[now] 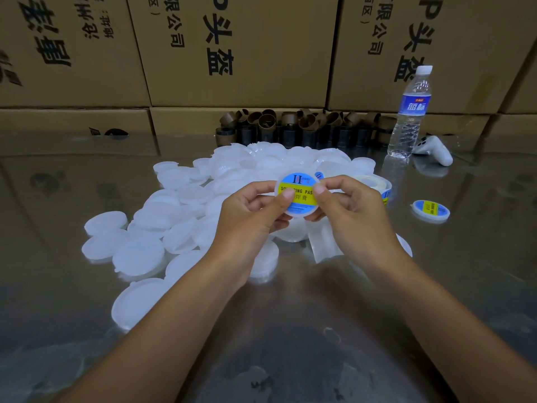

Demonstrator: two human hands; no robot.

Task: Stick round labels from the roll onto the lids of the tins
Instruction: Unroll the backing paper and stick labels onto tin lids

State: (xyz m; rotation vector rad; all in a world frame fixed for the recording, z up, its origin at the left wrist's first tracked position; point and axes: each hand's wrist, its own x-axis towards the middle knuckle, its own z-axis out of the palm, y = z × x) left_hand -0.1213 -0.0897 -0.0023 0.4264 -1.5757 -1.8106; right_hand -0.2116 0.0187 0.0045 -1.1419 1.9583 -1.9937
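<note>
A white round lid (299, 209) with a blue and yellow round label on it is held up above the table between both hands. My left hand (255, 212) grips its left side, thumb pressing on the label. My right hand (348, 205) grips its right side, thumb on the label's edge. The label roll (377, 186) lies just behind my right hand, partly hidden. One labelled lid (431, 210) lies alone on the table to the right. A large heap of plain white lids (180, 216) spreads out under and to the left of my hands.
The shiny metal table (290, 330) reflects the boxes. A water bottle (409, 112) and a white controller (434, 148) stand at the back right. Several brown cardboard cores (290, 126) line the back, before a wall of cardboard boxes (232, 53).
</note>
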